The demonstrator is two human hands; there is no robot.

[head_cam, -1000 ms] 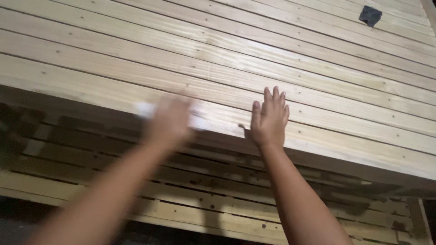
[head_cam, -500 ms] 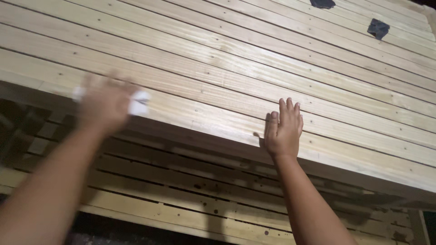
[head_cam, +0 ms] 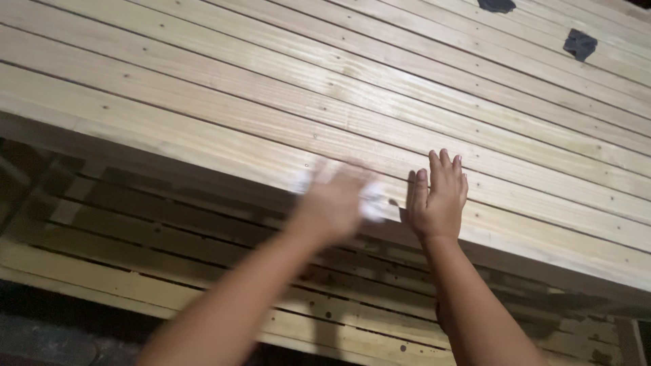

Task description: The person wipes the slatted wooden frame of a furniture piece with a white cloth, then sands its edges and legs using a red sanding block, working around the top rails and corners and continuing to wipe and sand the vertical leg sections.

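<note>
Low down and closest, under the top, sits a wooden lower shelf [head_cam: 135,271] made of long slats, mostly in shadow. Above it, the left hand [head_cam: 336,200] is blurry and grips a small white pad [head_cam: 371,201], maybe sandpaper or a cloth, pressed on the front plank of the wooden slat top [head_cam: 203,108]. Just beside it, the right hand [head_cam: 439,196] lies flat and open on the same plank, fingers together, holding nothing. Far back on the planks lie two dark scraps [head_cam: 580,44], well apart from both hands.
</note>
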